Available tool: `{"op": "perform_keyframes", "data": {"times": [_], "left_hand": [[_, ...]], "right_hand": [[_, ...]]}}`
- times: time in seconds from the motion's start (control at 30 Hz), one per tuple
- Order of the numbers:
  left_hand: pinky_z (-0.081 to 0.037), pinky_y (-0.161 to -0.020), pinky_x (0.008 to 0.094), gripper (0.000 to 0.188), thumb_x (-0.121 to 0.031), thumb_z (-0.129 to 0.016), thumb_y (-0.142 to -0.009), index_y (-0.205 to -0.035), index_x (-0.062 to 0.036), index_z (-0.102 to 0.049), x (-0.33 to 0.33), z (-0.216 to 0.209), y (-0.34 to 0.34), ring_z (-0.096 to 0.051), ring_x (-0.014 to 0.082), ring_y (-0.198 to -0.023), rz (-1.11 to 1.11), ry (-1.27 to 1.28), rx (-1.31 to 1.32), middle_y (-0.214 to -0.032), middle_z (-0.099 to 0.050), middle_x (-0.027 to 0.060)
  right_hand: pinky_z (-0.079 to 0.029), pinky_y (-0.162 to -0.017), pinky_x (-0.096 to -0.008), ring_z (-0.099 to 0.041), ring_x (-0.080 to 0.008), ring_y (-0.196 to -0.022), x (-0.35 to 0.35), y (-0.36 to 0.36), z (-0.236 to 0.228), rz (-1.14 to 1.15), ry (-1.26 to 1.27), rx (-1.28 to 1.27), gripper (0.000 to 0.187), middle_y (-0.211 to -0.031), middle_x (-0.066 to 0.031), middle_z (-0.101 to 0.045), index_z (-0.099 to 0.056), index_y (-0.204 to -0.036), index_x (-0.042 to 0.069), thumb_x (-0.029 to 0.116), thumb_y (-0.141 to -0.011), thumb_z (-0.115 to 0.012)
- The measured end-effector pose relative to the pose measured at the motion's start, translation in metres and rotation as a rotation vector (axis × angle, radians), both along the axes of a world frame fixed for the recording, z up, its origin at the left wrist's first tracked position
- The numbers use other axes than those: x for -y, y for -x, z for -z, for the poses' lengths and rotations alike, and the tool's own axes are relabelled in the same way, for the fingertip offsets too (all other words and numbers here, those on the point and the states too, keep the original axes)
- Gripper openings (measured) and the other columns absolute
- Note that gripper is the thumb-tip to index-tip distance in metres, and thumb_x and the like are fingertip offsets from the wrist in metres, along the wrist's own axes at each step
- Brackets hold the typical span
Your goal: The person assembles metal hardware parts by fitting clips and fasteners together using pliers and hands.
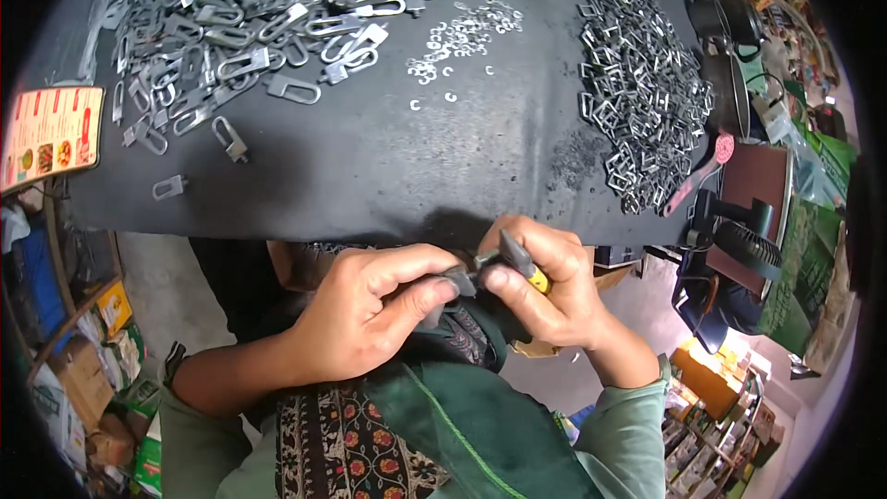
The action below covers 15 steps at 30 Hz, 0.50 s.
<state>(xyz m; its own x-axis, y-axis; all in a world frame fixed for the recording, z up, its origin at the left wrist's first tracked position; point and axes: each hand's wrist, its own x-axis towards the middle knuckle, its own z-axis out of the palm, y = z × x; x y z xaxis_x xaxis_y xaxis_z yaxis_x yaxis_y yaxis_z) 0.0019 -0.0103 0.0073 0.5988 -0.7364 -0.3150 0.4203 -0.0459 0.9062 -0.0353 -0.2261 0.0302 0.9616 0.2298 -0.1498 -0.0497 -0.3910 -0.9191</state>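
Observation:
My left hand [370, 314] pinches a small grey metal clasp [455, 282] between thumb and forefinger, held over my lap just below the black table's [370, 176] front edge. My right hand [545, 282] grips a tool with a grey and yellow handle [519, 259], its tip meeting the clasp. The two hands touch at the clasp.
A big heap of grey metal clasps [249, 18] covers the table's far left. Small silver rings [462, 37] lie scattered at centre. A pile of silver rectangular buckles [642, 92] sits at right. A pink-handled tool [702, 171] and a black fan [744, 240] lie at the right edge. Boxes [102, 360] stand lower left.

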Motion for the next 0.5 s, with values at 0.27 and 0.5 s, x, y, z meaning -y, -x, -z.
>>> {"op": "perform_keyframes", "data": {"times": [0.27,0.5], "left_hand": [[-0.042,-0.054,0.0253,0.006,-0.004,-0.06,-0.093,-0.095,0.0013,-0.06,-0.009,0.011,0.011,-0.054,0.0081,-0.059,0.005,0.043,-0.003,-0.068,-0.058,0.0035],[-0.045,-0.052,0.0251,0.027,-0.001,-0.058,-0.093,-0.12,-0.0007,-0.06,-0.027,0.003,0.0,-0.059,0.0108,-0.059,-0.02,0.031,-0.045,-0.075,-0.063,0.0041]], "right_hand": [[-0.044,-0.058,-0.04,-0.056,-0.0325,-0.064,-0.007,-0.003,-0.011,-0.323,0.186,0.116,0.019,-0.072,-0.0146,-0.054,-0.055,-0.086,0.0,0.013,-0.087,-0.069],[-0.043,-0.059,-0.0453,-0.055,-0.0408,-0.067,-0.023,-0.035,-0.035,-0.327,0.193,-0.241,0.032,-0.074,-0.02,-0.055,-0.053,-0.088,0.0,0.029,-0.091,-0.066]]}}
